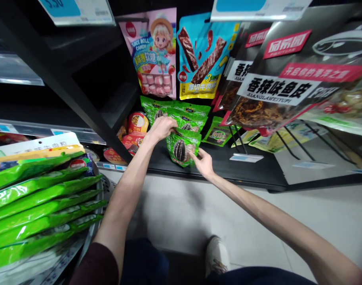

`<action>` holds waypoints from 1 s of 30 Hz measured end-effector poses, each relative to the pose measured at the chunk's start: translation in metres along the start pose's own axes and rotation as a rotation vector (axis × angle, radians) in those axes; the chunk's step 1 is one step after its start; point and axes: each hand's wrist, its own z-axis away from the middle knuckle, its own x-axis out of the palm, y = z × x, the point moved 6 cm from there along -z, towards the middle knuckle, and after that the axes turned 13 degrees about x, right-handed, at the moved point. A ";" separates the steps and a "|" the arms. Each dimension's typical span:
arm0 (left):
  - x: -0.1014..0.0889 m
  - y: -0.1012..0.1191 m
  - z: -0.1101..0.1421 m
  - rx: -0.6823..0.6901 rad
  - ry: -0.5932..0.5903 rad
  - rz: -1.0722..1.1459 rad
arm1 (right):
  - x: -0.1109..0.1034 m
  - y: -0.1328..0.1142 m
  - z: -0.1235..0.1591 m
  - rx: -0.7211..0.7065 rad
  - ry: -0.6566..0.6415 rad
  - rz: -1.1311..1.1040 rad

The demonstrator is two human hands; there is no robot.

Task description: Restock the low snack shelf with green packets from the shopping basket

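Note:
A row of green sunflower-seed packets hangs low on the black shelf rack. My left hand is closed over the top edge of the front green packet. My right hand pinches that same packet's lower right corner with thumb and forefinger. Both arms reach forward and down from the bottom of the view.
Several green packets lie stacked in a basket at the left. Pink candy bag, blue beef-snack bag and dark fish-skin bags hang above. Red round tins sit on the low shelf. Bare hooks stand to the right. Grey floor lies below, with my shoe.

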 end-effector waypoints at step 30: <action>0.030 -0.074 0.056 -0.685 0.349 -0.038 | 0.071 0.033 -0.058 0.312 -0.350 0.108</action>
